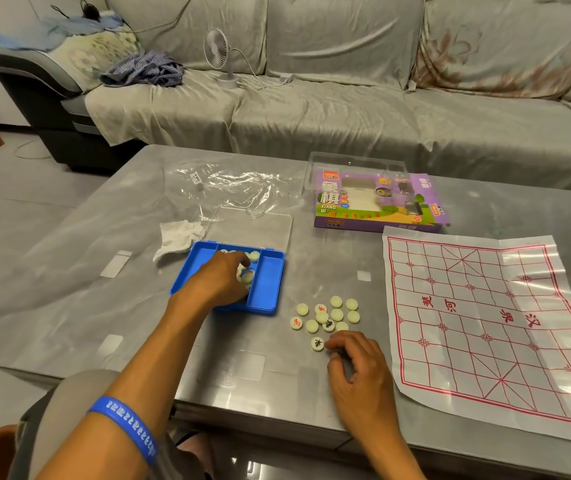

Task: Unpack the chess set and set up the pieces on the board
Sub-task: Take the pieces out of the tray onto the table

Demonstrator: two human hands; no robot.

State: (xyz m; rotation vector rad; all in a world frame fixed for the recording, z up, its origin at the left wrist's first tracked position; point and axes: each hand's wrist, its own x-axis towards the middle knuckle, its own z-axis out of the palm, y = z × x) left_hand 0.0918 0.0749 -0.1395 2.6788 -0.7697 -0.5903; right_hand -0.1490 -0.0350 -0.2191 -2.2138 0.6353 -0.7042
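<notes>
We find the task partly advanced: unpacking is under way, and setting up has not begun.

The purple printed cardboard box [377,202] lies on the grey glass-topped table [87,271], with a clear plastic insert [353,164] behind it and a crumpled clear plastic wrapper [228,181] to its left. The blue plastic case [266,282] stands open, its clear hinged lid [253,226] laid back flat. A crumpled white tissue [176,237] lies just beside the case.

The thin plastic board sheet printed with a red grid [485,323] is unfolded on the table to the right. No piece stands on it.

A loose cluster of cream round disc pieces [327,315] lies on the table between the case and the board; some show red or black characters, others lie blank side up. More cream pieces [247,277] remain in the middle compartment of the case.

The left hand [218,282] reaches into that compartment, fingers curled down among the pieces; we cannot tell whether it grips one. The right hand [356,365] rests on the table, fingers loosely curled, fingertips touching a black-character piece [317,343]; it does not appear to pinch it.

Remaining, in our judgement: emptying the case, turning pieces face up, placing all on the board.
</notes>
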